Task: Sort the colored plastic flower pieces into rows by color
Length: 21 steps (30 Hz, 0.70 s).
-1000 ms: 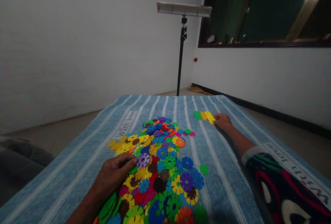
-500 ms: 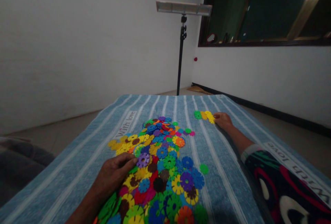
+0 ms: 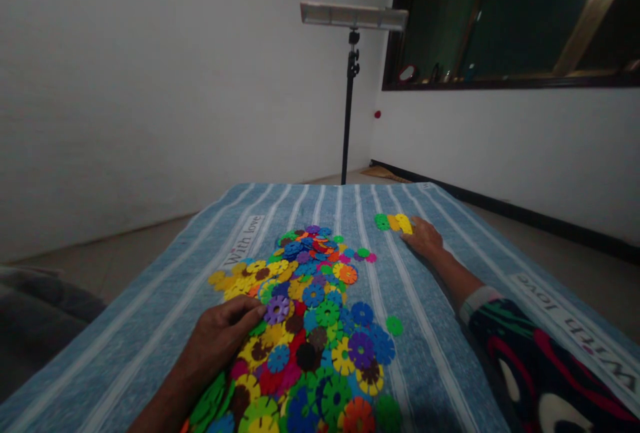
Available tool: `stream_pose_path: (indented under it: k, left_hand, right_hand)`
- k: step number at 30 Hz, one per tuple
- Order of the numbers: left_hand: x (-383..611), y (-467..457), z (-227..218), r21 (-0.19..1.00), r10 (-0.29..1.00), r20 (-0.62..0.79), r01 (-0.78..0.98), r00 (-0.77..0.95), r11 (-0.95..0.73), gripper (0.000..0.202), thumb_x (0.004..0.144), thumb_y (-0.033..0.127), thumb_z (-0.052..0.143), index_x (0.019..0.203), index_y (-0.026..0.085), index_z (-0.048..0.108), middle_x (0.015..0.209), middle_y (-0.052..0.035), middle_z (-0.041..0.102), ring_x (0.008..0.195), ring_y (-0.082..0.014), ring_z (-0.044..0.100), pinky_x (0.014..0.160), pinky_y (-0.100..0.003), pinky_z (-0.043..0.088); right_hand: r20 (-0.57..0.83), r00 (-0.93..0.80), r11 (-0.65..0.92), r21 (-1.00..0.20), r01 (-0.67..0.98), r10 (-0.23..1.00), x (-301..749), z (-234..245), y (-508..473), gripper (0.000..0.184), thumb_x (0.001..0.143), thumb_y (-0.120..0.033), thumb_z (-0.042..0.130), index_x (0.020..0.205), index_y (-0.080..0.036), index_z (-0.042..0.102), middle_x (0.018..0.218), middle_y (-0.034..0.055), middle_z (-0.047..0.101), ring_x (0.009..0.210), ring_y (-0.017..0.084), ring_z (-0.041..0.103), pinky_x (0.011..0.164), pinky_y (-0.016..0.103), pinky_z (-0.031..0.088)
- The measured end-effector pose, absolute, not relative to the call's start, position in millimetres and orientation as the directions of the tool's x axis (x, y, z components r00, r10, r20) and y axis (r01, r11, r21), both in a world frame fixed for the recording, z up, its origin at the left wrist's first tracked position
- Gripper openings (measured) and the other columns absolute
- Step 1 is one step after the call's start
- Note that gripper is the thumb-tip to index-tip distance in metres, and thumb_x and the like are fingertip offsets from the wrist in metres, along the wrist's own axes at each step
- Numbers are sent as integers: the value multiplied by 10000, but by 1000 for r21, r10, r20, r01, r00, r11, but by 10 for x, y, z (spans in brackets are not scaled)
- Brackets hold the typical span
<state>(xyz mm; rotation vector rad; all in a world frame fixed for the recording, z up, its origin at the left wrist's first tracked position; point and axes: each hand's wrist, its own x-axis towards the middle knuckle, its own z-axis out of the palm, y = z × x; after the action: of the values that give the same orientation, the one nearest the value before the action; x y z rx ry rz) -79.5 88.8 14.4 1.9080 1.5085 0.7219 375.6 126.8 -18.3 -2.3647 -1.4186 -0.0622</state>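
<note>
A large heap of colourful notched plastic discs (image 3: pixel 327 313) spreads over the striped cloth. At its left side my left hand (image 3: pixel 225 326) is closed, thumb and fingertips pinching the edge of a purple notched disc (image 3: pixel 277 309). Farther off on the right, my right hand (image 3: pixel 425 237) has its fingers drawn together at a yellow notched disc (image 3: pixel 404 223), the last in a short row. Fingers hide part of that disc's right edge. The same row holds an orange-yellow disc (image 3: pixel 394 223) and a green disc (image 3: pixel 382 222).
Blue-and-white striped cloth (image 3: pixel 165 299) covers the table. A loose green disc (image 3: pixel 394 325) lies right of the heap. Behind the table stands a lamp on a black pole (image 3: pixel 347 113). Dark grey fabric (image 3: pixel 40 319) shows at the left.
My right hand has shifted slightly left and nearer, covering the lower yellow disc at the row's end. My left hand and the purple disc have stayed put.
</note>
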Motion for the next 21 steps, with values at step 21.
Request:
stream_pose_path:
  k: [21]
  left_hand:
    - [-767,847,201,750,973,49,635,223,-184,388,667,576,585,682,217,733,695,1,738,686,-207,669,594,-240,501]
  right_hand:
    - [255,480,-430,-229,873,839,3704,-235,1121,534,889,-435,543,1344,-165,472,1307,143,593,1198,280,550,912,355,442]
